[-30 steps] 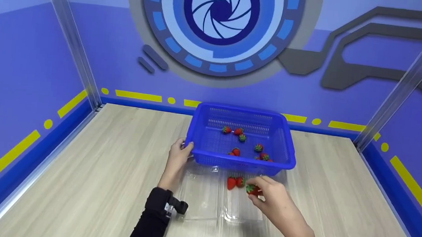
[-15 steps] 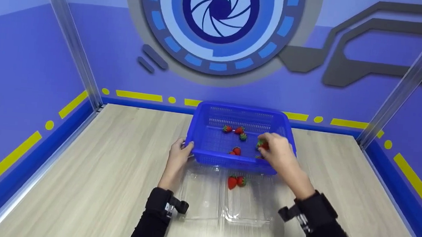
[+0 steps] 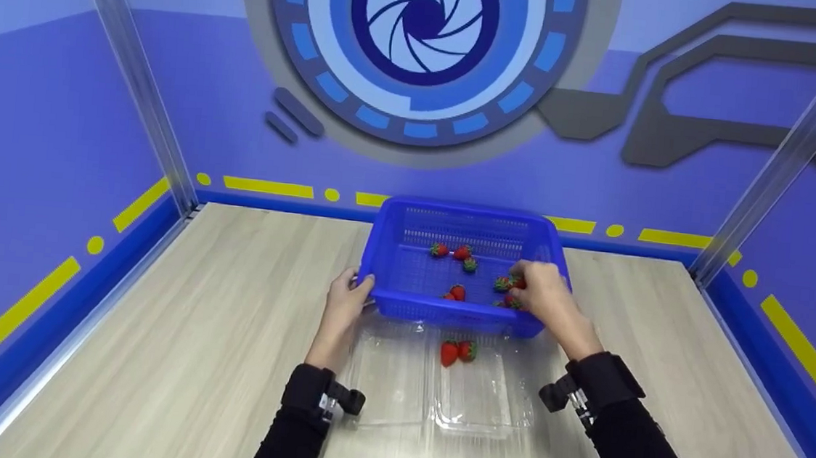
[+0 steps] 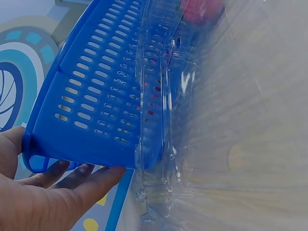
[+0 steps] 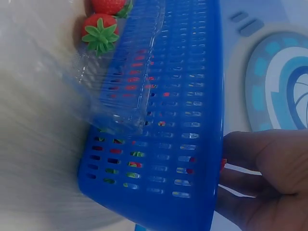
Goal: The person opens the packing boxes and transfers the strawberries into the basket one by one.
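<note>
A blue slotted plastic basket [image 3: 460, 312] holds several red strawberries with green leaves. My left hand [image 3: 346, 297] grips its left end, thumb on the rim; in the left wrist view the fingers [image 4: 96, 185] reach beneath that end. Inside the basket's right side, my right hand [image 3: 543, 292] pinches a strawberry [image 3: 518, 283], partly covered by the fingers. Another strawberry [image 3: 502, 284] lies just left of it. In front of the basket stands a clear plastic clamshell box [image 3: 479, 430], spread open, with two strawberries [image 3: 449, 352] in its right half.
The basket stands near the back wall [image 3: 282, 161], on a light wooden table [image 3: 225, 331]. Side panels [image 3: 32, 192] enclose the table at left and right. The clamshell's left half [image 3: 389, 380] lies beside my left forearm.
My right hand has carried a strawberry from above the clamshell's right half back into the basket's right side, then lowered it slightly. My left hand has stayed at the basket's left end.
</note>
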`<state>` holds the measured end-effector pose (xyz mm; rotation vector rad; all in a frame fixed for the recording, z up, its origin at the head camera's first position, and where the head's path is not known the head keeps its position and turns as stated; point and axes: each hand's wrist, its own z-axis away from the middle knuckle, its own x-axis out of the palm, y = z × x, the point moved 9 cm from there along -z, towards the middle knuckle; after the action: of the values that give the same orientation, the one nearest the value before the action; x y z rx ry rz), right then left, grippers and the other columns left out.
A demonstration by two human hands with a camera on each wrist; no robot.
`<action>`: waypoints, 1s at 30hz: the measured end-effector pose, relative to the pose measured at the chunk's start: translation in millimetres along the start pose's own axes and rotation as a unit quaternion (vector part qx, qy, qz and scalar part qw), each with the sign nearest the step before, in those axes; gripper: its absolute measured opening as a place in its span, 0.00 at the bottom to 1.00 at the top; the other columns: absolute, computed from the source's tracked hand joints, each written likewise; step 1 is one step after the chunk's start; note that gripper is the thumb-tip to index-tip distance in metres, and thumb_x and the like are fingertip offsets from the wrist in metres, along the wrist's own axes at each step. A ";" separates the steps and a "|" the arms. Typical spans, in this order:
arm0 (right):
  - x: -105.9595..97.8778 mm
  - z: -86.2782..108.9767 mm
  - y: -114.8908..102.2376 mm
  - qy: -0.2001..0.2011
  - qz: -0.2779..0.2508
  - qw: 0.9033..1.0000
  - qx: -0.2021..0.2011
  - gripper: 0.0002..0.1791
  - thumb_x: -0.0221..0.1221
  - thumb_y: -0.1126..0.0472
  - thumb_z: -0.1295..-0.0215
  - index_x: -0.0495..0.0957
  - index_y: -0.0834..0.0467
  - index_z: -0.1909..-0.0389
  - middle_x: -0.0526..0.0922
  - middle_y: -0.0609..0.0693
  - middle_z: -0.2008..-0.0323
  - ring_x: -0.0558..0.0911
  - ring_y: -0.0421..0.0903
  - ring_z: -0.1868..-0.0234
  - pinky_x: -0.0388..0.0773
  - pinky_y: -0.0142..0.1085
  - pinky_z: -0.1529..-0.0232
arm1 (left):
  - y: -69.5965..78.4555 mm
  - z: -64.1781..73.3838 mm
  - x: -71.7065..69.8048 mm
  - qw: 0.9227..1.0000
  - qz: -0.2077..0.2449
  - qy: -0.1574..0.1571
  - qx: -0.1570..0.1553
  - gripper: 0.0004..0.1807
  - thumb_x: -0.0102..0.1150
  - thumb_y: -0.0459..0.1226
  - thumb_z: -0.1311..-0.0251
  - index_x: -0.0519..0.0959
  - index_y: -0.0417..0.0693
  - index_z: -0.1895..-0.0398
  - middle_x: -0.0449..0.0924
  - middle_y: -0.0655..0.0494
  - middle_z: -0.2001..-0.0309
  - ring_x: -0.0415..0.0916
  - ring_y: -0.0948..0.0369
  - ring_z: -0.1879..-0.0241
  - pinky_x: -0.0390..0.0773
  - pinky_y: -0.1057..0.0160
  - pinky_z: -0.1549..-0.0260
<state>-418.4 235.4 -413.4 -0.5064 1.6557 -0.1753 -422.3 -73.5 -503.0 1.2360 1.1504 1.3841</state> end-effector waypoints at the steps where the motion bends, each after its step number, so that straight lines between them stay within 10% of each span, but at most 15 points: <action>1: 0.5 0.3 0.4 -0.001 -0.003 1.000 0.002 0.14 0.65 0.71 0.37 0.81 0.72 0.51 0.85 0.66 0.58 0.84 0.58 0.59 0.82 0.51 0.56 | 0.0 -0.1 0.0 1.000 0.001 0.000 0.000 0.19 0.50 0.35 0.25 0.71 0.32 0.37 0.78 0.34 0.47 0.78 0.54 0.58 0.76 0.41 0.45; 30: -2.2 8.8 -13.6 -0.018 -0.008 1.000 -0.006 0.13 0.64 0.72 0.37 0.83 0.69 0.52 0.86 0.65 0.54 0.84 0.62 0.52 0.82 0.54 0.51 | -1.0 -0.2 0.3 1.000 -0.001 0.000 0.000 0.18 0.50 0.36 0.24 0.72 0.34 0.37 0.78 0.32 0.44 0.80 0.52 0.54 0.76 0.42 0.44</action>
<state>-406.6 225.8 -407.4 -0.5290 1.6179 -0.1671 -422.5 -73.2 -504.1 1.2343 1.1521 1.3825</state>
